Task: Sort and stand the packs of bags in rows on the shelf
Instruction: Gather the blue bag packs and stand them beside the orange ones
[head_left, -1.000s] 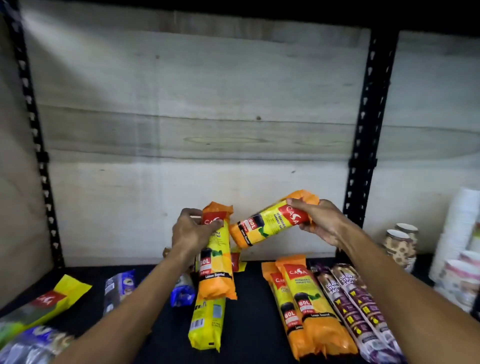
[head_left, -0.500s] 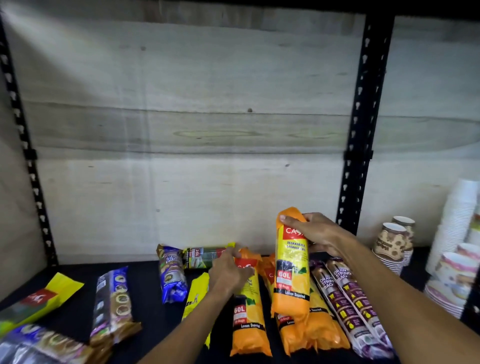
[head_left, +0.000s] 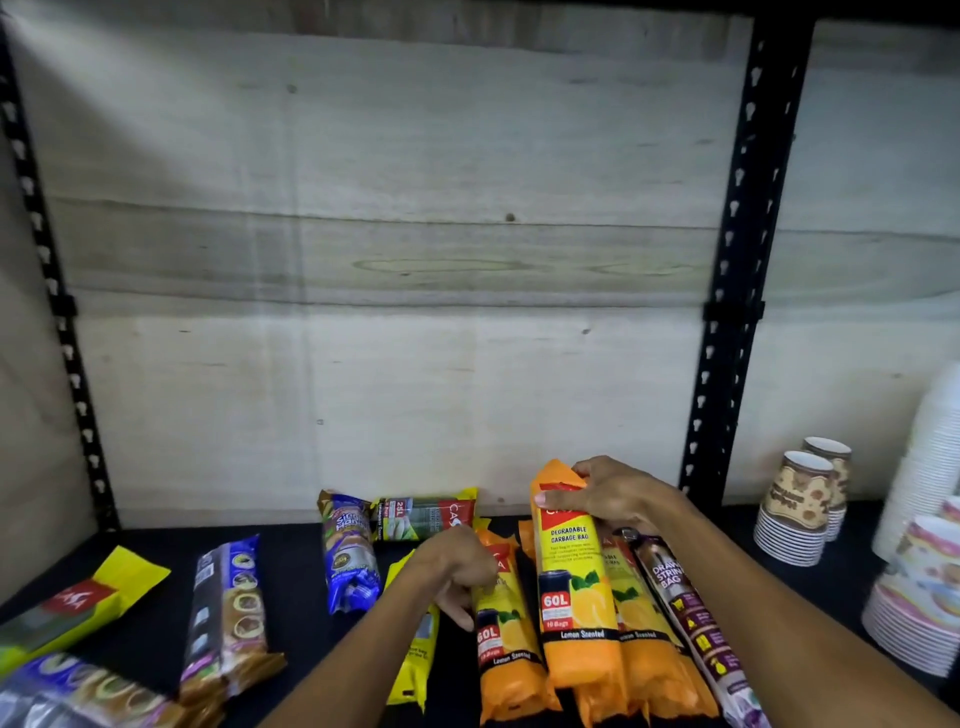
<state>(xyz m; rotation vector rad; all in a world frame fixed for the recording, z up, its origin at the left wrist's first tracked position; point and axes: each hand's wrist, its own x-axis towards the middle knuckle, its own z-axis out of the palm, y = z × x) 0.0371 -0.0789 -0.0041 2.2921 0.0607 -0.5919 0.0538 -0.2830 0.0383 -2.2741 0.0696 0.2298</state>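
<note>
1. Packs of bags lie flat on the dark shelf (head_left: 753, 582), none standing that I can see; most sit between my 5 and 7 o'clock
2. My right hand (head_left: 618, 496) grips the top of one orange 60L pack (head_left: 576, 597) at about 5 o'clock, thumb across the front of its red label, fingers curled round the back; the pack rests on top of more orange packs (head_left: 644, 649) below it
3. My left hand (head_left: 457, 577) is at 6 o'clock with fingers curled, pinching the upper part of a second orange 60L pack (head_left: 506, 654) that lies just left of the first and touches it
4. A yellow pack (head_left: 413, 670) lies partly under my left wrist
5. A dark drawstring-bag pack (head_left: 691, 618) lies against the orange group on its right, under my right forearm
6. Near the back wall, around 12 o'clock from my left hand, a blue pack (head_left: 348, 551) and a 25L pack (head_left: 426, 517) meet at one end
7. At 8 to 9 o'clock are a brown-and-blue pack (head_left: 228, 618), a yellow-topped pack (head_left: 78, 603) and another pack (head_left: 67, 696) at the frame edge
8. At 3 o'clock, past the black upright (head_left: 737, 291), stand stacks of paper cups (head_left: 800, 509)
</note>
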